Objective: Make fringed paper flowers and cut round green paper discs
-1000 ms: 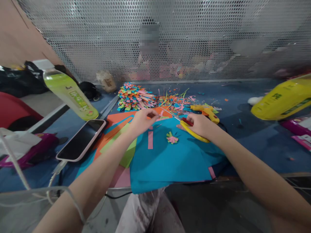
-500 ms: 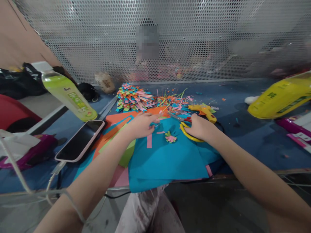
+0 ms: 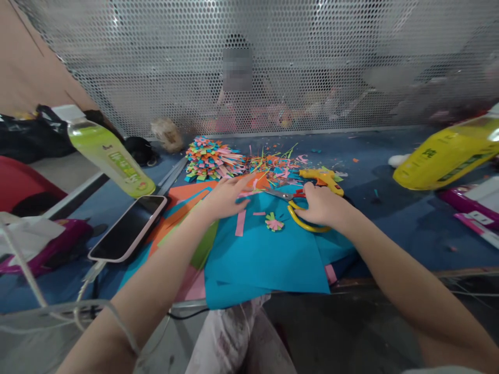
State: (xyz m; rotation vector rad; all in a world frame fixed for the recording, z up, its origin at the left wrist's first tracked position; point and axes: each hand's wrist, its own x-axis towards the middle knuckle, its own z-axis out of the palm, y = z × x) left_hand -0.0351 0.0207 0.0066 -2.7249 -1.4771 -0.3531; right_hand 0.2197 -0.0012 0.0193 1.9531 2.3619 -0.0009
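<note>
Yellow-and-red-handled scissors (image 3: pixel 281 195) are in my right hand (image 3: pixel 325 208), fingers closed round the handles, blades pointing left. My left hand (image 3: pixel 228 197) is closed on a narrow pink-and-green paper strip (image 3: pixel 249 193) at the blade tips; the pinch itself is partly hidden. Below the hands lies blue paper (image 3: pixel 265 259), bearing a small fringed pink-and-green paper flower (image 3: pixel 274 222) and a pink strip (image 3: pixel 240 223). Behind my left hand stands a cone-shaped stack of fringed colored paper (image 3: pixel 212 161).
Colored paper scraps (image 3: pixel 276 163) and a yellow glue gun (image 3: pixel 323 179) lie behind the scissors. A phone (image 3: pixel 128 228) and a green drink bottle (image 3: pixel 109 156) are at left, a yellow bottle (image 3: pixel 444 156) at right. A perforated metal panel (image 3: pixel 312 67) bounds the back.
The scissors have shifted slightly left, bringing their tips nearer my left hand. My left hand has moved a little, and its fingers reach up and right.
</note>
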